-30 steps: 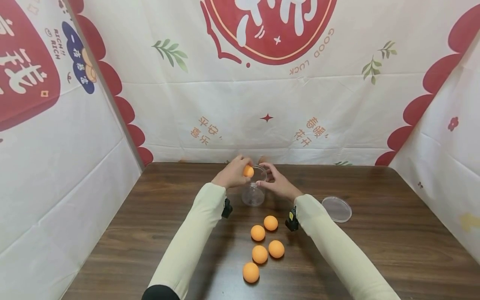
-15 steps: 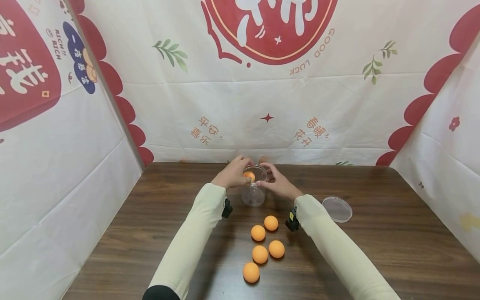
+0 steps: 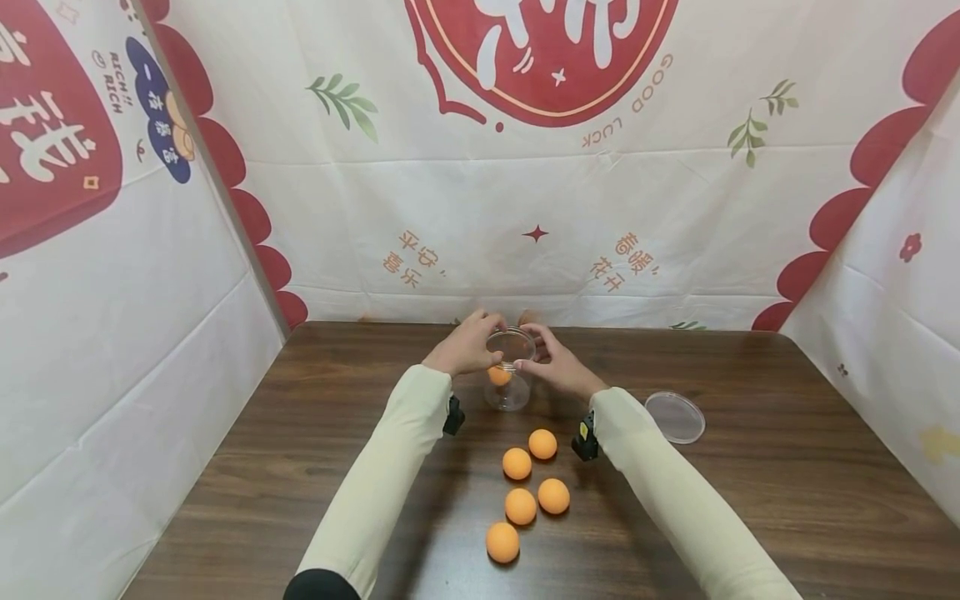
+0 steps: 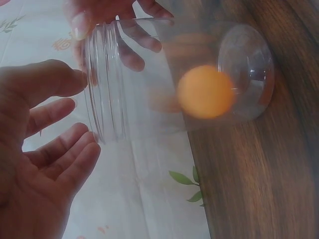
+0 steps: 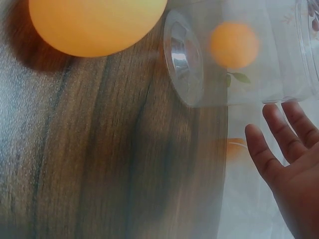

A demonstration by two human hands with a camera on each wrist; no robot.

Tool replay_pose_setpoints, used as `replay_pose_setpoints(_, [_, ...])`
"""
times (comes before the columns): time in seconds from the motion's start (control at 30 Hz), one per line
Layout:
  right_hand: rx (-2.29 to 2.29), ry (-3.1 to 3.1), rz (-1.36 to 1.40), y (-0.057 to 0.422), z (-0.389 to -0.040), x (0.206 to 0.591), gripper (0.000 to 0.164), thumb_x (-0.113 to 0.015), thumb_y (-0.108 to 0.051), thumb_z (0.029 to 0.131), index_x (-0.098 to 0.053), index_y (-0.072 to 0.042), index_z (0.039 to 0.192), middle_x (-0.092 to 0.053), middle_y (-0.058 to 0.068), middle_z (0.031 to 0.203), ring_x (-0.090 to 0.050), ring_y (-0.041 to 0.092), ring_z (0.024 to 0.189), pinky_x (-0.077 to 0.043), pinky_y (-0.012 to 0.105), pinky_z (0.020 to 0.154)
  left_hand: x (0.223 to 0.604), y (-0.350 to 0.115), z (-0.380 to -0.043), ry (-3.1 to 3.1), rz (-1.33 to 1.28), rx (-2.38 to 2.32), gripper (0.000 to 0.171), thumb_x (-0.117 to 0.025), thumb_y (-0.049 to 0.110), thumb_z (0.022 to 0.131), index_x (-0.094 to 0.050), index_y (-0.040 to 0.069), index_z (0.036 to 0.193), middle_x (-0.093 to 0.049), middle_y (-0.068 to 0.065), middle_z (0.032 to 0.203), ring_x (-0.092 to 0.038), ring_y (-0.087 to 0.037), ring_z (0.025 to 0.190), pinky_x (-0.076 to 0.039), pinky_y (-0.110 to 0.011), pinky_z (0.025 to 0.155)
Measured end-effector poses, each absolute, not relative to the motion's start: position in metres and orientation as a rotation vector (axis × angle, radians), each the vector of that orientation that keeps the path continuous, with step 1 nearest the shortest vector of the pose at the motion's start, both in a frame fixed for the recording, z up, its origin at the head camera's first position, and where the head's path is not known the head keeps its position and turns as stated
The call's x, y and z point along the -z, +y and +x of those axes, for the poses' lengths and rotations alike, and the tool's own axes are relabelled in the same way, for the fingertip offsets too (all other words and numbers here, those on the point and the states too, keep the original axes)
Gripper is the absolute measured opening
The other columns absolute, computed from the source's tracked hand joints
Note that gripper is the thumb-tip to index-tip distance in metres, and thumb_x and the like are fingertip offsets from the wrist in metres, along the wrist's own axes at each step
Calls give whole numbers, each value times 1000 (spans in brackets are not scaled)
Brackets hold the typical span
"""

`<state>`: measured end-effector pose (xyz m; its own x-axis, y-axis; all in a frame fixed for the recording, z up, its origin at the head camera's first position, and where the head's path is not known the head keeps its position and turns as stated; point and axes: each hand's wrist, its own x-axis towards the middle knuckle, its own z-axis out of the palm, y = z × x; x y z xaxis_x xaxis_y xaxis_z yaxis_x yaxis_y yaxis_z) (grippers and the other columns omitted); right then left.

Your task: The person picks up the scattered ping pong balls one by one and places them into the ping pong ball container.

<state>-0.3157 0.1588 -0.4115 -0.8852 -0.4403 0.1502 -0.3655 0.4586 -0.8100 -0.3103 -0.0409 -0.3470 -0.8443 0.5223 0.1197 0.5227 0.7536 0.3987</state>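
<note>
Ping-pong ball [image 3: 499, 377] fallen inside clear jar [image 3: 512, 400], left hand [image 3: 467, 343] fingers spread, right hand [image 3: 557, 363] fingers round jar, wood-grain table [image 3: 315, 467], printed cloth backdrop [image 3: 480, 196].

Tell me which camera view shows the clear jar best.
The left wrist view: the clear jar fits in frame, rim to base. The right wrist view crops its rim; the head view shows it small, partly behind the left hand and right hand.

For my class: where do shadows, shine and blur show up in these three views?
Head view: shadows under the loose balls, pale sheen on the table at bottom centre; left wrist: small glints on the jar, soft edges on the ball inside it; right wrist: whitish shine at far left, dark shadow beside the cropped near ball.
</note>
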Motion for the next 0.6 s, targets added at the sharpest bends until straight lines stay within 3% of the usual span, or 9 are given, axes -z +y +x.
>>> replay_pose_setpoints(0.3, [1449,2564,-643,159,-317,410,65,-60,-37,84,-24,-24,136,-45,15,117,-47,27,104,-40,44,87,344,-44,-308,-2955,-883,672,37,-63,17,81,-52,8,116,-47,-8,113,-49,-20,100,-44,-35,84])
replay_pose_setpoints(0.6, [1448,2561,-648,160,-320,412,65,-60,-36,84,-24,-22,136,-45,17,118,-47,27,103,-41,44,86,339,-52,-303,-2982,-879,580,37,-64,20,81,-54,7,113,-49,-7,107,-48,-17,87,-44,-31,74])
